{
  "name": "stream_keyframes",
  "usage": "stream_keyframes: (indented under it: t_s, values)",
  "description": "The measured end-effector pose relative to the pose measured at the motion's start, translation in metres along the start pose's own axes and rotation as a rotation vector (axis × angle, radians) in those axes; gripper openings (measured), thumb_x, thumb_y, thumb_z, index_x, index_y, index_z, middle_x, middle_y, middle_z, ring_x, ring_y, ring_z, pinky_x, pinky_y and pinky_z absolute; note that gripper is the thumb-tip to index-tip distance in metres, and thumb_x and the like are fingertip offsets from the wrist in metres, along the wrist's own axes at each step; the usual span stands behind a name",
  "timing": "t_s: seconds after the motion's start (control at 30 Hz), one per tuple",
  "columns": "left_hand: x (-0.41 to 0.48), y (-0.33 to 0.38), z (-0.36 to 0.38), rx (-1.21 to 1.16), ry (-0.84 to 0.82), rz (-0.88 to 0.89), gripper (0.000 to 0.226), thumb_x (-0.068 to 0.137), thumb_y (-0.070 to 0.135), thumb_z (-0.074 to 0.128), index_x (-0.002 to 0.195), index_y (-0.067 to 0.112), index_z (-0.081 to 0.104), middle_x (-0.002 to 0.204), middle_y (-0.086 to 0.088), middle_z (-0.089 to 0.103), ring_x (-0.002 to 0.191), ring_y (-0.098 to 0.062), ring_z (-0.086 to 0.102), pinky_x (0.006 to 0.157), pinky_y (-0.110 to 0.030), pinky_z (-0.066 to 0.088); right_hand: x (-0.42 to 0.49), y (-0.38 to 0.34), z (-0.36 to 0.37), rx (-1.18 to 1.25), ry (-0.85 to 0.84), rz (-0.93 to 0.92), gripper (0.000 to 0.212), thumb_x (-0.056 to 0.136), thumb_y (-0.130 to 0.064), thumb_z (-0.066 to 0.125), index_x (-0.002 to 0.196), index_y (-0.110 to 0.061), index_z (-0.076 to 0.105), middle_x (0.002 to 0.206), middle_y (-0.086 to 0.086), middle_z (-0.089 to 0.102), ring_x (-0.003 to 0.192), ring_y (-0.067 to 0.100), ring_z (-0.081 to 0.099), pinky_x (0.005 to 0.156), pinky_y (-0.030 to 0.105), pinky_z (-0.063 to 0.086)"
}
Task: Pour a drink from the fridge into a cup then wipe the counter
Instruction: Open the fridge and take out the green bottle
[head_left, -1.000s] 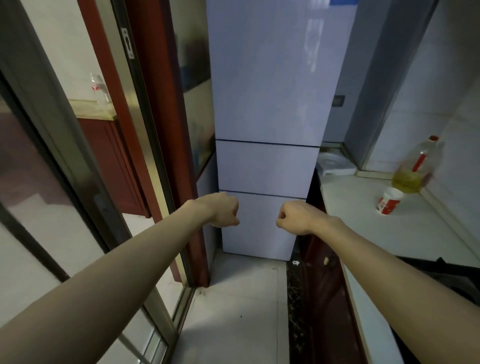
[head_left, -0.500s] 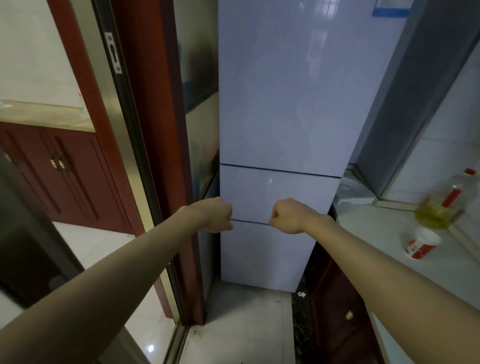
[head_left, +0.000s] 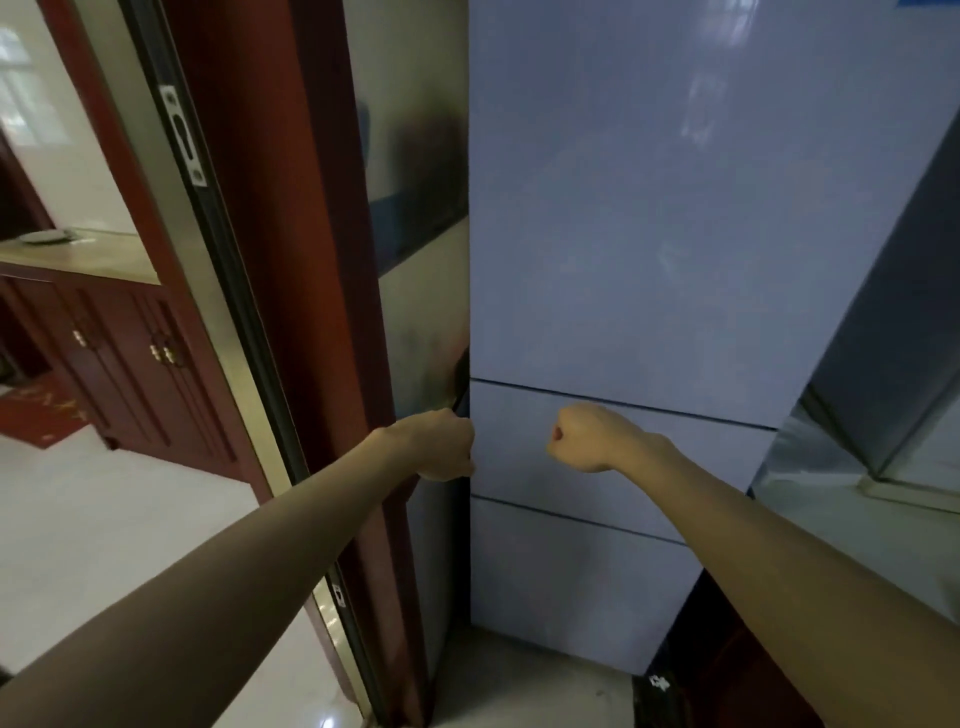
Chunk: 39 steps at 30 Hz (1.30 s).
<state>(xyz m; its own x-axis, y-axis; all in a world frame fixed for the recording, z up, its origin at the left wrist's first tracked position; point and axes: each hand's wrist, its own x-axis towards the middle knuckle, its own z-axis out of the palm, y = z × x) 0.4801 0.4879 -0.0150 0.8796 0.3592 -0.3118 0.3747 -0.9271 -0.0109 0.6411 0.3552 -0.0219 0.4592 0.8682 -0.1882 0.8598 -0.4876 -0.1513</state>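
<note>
- Left hand (head_left: 441, 444): fingers curled into a fist, empty, at the left edge of the fridge (head_left: 675, 234).
- Right hand (head_left: 587, 439): fist, empty, before the middle door (head_left: 649, 467).
- Fridge: all doors shut, directly ahead.
- Red door frame (head_left: 291, 260): left of fridge.

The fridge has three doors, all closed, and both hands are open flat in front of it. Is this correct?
Not quite. The head view shows the fridge with three closed doors, but the left hand and the right hand are closed into fists, not open flat.
</note>
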Motion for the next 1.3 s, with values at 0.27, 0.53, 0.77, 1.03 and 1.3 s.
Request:
stream_keyframes:
  t_s: [0.27,0.53,0.77,1.03,1.3]
  values:
    - [0.093,-0.018,-0.031,-0.068,-0.006,-0.138,0.039,0.101,0.028,0.048,0.064,0.021,0.039,0.065,0.005,0.044,0.055,-0.009,0.043,0.055,-0.024,0.037,0.114,0.032,-0.039,-0.064,0.0,-0.122,0.022,0.092,-0.021,0.049,0.072,-0.012,0.045,0.068,0.004,0.043,0.067,0.024,0.049,0.05,0.026,0.029]
    - [0.141,-0.051,-0.021,-0.106,-0.065,-0.252,0.031,0.1,0.031,0.047,0.107,0.006,0.063,0.105,-0.007,0.062,0.089,-0.021,0.06,0.075,-0.029,0.047,0.196,0.026,-0.054,-0.129,-0.057,-0.219,0.035,0.096,-0.027,0.047,0.064,-0.019,0.036,0.07,-0.002,0.042,0.059,0.013,0.042,0.049,0.026,0.033]
    - [0.184,-0.073,0.006,-0.404,0.134,-0.391,0.023,0.102,0.022,0.042,0.119,0.014,0.056,0.095,0.0,0.05,0.081,-0.013,0.047,0.067,-0.021,0.037,0.235,-0.021,-0.083,-0.241,0.136,-0.467,0.029,0.096,-0.013,0.041,0.115,-0.002,0.059,0.117,0.013,0.058,0.104,0.028,0.056,0.088,0.038,0.049]
    - [0.225,-0.095,0.003,-1.164,0.591,-0.46,0.054,0.097,0.031,0.05,0.148,0.021,0.039,0.148,-0.002,0.048,0.133,-0.023,0.048,0.108,-0.034,0.041,0.27,-0.057,-0.11,-0.882,0.483,-0.54,0.025,0.092,-0.022,0.052,0.107,-0.008,0.065,0.119,0.013,0.061,0.116,0.029,0.049,0.116,0.044,0.02]
    - [0.245,-0.085,0.001,-1.264,0.576,-0.207,0.073,0.092,0.002,0.046,0.156,0.023,0.019,0.158,0.0,0.032,0.14,-0.022,0.037,0.112,-0.046,0.038,0.272,-0.071,-0.098,-1.297,0.353,-0.227,0.027,0.092,-0.032,0.061,0.115,-0.017,0.066,0.126,0.009,0.056,0.121,0.03,0.043,0.116,0.045,0.02]
